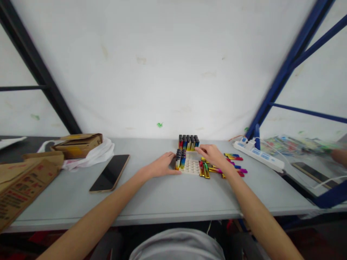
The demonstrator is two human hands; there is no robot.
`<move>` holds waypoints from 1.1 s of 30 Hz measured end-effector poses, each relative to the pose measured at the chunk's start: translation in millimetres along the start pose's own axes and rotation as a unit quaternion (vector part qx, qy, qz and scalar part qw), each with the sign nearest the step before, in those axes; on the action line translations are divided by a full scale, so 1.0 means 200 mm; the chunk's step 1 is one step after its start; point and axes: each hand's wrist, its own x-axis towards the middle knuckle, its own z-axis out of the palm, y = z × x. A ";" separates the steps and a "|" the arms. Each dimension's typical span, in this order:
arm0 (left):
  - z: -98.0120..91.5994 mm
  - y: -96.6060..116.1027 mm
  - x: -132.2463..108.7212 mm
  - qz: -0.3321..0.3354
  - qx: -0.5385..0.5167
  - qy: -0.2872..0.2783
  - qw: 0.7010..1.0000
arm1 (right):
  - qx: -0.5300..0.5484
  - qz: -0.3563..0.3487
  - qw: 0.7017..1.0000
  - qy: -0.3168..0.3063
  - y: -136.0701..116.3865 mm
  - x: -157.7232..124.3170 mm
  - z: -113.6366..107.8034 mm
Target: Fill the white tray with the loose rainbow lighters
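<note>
A white tray (pixel 192 167) with rows of round sockets lies on the table, and several black-topped lighters (pixel 180 159) stand upright along its left side. My left hand (pixel 162 165) curves round that left side, thumb along the front corner and fingers by the lighters. Over the tray's back right corner, the fingers of my right hand (pixel 210 154) are drawn together; what they hold is hidden. Just behind stands a block of upright lighters (pixel 188 142) with coloured bodies. Loose shiny lighters (pixel 206 170) in gold, red, green and purple lie right of the tray, partly under my right forearm.
On the left are a dark phone (pixel 110 173), an open cardboard box (pixel 78 145) on white plastic, and a larger carton (pixel 29 184). A white power strip (pixel 258 156) lies at the right. Beyond the blue frame (pixel 282 83), another person's blurred hand (pixel 339 157) shows.
</note>
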 end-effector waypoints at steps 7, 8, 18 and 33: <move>-0.01 0.02 0.00 -0.022 0.005 -0.014 1.000 | -0.027 0.080 0.994 -0.073 0.24 -0.07 -0.16; -0.01 0.02 0.00 -0.022 0.004 -0.014 1.000 | -0.020 0.084 0.991 -0.101 0.24 -0.08 -0.16; 0.00 0.00 0.00 -0.005 -0.006 -0.001 1.000 | 0.020 0.034 0.996 -0.074 0.21 -0.04 -0.03; 0.00 0.00 0.00 0.004 -0.023 0.002 1.000 | 0.305 0.117 0.938 0.120 -0.05 0.03 0.08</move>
